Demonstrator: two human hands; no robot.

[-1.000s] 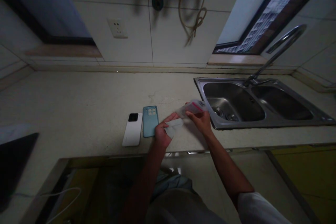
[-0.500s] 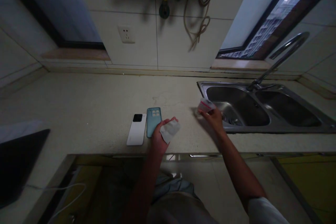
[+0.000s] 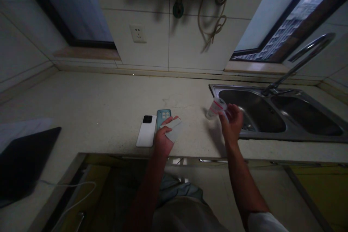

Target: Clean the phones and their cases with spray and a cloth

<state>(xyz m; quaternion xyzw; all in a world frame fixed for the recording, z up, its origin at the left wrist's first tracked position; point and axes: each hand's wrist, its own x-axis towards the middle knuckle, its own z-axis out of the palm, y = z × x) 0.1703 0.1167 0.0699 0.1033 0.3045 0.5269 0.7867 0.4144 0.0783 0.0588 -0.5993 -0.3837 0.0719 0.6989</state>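
Observation:
My left hand [image 3: 164, 141] is closed on a pale folded tissue [image 3: 174, 130], thumb lying across it. Behind that hand lies a blue-green phone case [image 3: 163, 115], partly covered by the fingers. Beside the case, to its left, a white phone [image 3: 146, 132] rests back side up, its dark camera block at the top. A clear plastic cup [image 3: 214, 109] with a red band stands on the counter near the sink. Right next to the cup is my right hand [image 3: 231, 120], fingers apart; whether the thumb still touches the cup is hard to see.
A steel double sink [image 3: 247, 135] with a curved tap [image 3: 307, 52] takes up the right of the counter [image 3: 108, 98]. On the left lie a dark flat laptop-like object [image 3: 27, 163] and a white cable [image 3: 81, 185]. A wall socket [image 3: 138, 33] and hanging hoses are above.
My right hand has opened and drawn off to the right of the cup, which it held before. My left thumb has folded over the tissue. The view has shifted slightly.

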